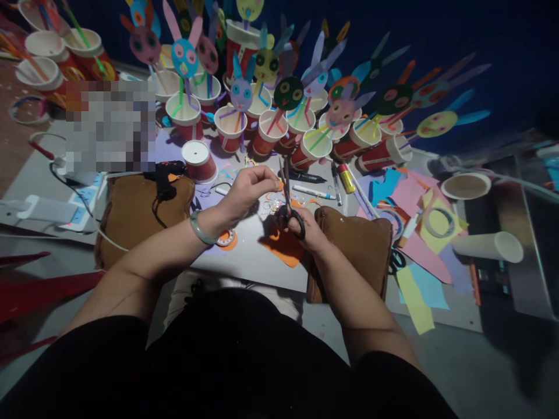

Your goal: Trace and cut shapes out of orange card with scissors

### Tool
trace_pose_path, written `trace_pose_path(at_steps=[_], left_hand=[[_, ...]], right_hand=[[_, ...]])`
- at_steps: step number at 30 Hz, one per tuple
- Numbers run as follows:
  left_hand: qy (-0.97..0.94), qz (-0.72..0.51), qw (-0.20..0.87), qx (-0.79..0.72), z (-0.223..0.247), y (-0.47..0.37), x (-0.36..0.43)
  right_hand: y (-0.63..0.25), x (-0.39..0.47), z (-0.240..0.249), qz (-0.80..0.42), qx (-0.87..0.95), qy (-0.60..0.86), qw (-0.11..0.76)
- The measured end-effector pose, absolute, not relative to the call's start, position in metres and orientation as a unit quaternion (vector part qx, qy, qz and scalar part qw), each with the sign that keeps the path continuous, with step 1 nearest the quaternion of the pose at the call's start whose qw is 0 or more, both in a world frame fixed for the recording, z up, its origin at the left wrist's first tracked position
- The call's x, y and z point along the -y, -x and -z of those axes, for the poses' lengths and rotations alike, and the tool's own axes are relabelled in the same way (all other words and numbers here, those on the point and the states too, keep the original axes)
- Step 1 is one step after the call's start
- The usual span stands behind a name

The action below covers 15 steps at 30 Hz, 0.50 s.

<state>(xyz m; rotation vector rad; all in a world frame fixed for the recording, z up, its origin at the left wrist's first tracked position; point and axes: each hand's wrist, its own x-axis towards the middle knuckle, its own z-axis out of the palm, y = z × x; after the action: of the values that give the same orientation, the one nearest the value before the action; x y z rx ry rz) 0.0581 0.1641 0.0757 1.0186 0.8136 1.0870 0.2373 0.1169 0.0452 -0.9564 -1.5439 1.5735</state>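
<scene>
Head view: the left hand (251, 189) pinches an orange scrap (279, 185) at ten o'clock from the scissors (287, 198), which the right hand (311, 230) grips, blades toward twelve. Cutting seems in hand; any further snip calls for keeping that pinch clear.

I have black-handled scissors (287, 195) mid-feed, orange paper (286, 251) at their six o'clock. At twelve I get red cups (264, 144) with white rims; at eleven, a blue rabbit face (184, 65) with pink ears (195, 27). Brown cushions (128, 203) sit at nine and four, pink paper (408, 195) at three, a yellow-and-red glue stick (347, 179) at two.
</scene>
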Motion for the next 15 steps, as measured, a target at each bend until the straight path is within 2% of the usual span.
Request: trace_pose_path(at_steps=[15], left_hand=[[-0.468,-0.508,0.629,-0.356,-0.0794,-0.0545,-0.1637]], right_hand=[[-0.2351,-0.1147,-0.0509,-0.615,0.602,0.367,0.353]])
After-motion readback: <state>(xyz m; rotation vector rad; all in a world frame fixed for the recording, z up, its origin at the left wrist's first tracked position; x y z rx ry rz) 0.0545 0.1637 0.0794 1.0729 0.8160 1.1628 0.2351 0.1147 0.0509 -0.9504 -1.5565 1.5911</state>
